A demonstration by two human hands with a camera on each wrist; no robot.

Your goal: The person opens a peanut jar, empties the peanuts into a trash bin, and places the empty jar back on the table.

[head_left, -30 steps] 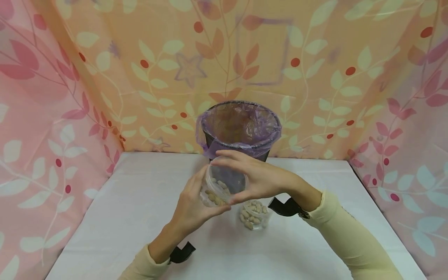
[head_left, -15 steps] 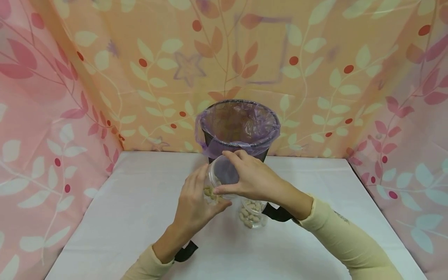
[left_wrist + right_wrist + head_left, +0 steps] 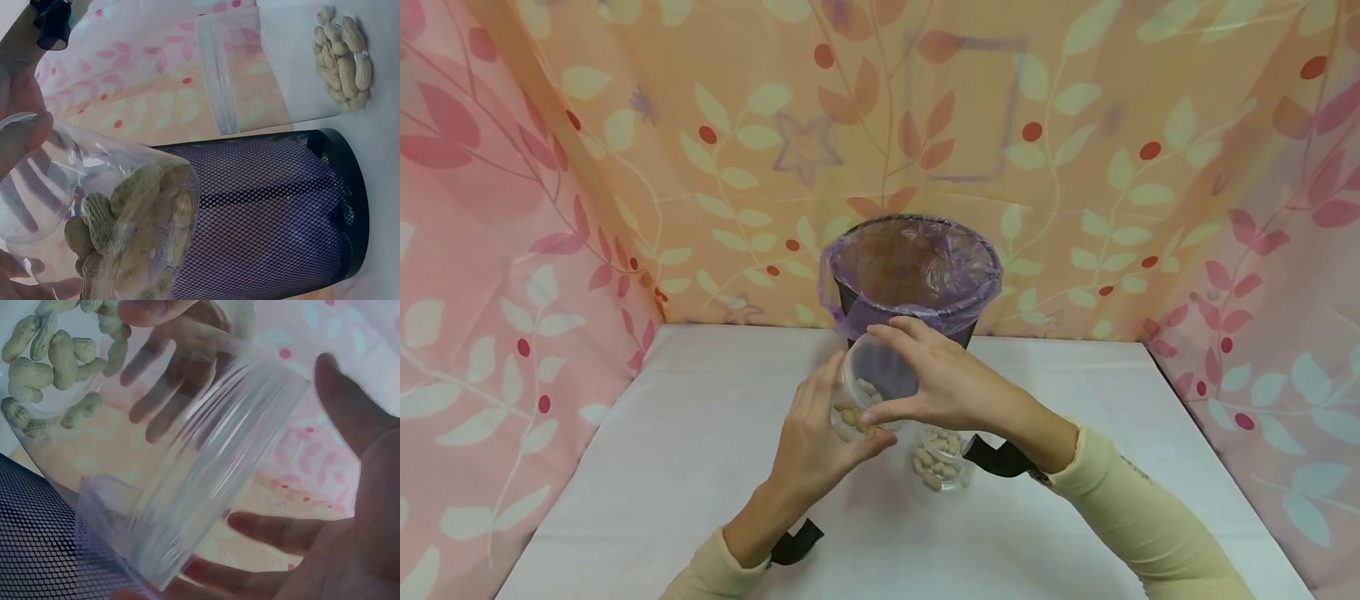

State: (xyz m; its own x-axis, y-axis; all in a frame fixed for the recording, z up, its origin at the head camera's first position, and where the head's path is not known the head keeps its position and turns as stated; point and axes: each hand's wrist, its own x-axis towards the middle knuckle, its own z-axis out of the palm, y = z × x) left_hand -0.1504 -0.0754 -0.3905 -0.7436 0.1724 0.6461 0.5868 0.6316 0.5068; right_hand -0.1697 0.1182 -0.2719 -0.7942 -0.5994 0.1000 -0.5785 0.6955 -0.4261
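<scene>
My left hand (image 3: 816,437) holds a clear plastic jar (image 3: 842,425), tilted, above the table. Peanuts (image 3: 98,219) lie inside it towards its base, as the left wrist view shows. My right hand (image 3: 962,387) spans the clear lid (image 3: 219,456) at the jar's top, thumb on one side and fingers on the other. In the right wrist view the fingertips are right at the ridged lid's edge. Just below my right hand a second clear jar (image 3: 942,467) with peanuts stands upright on the table, its upper part partly covered by that hand.
Behind the hands stands a black mesh bin (image 3: 269,206) lined with a thin purple bag (image 3: 992,283). White cloth covers the table (image 3: 685,467). Patterned curtains (image 3: 737,175) enclose the back and both sides.
My right hand has turned around the lid, its thumb shifting left and up. The left hand keeps holding the jar in nearly the same place. The second jar has stayed put.
</scene>
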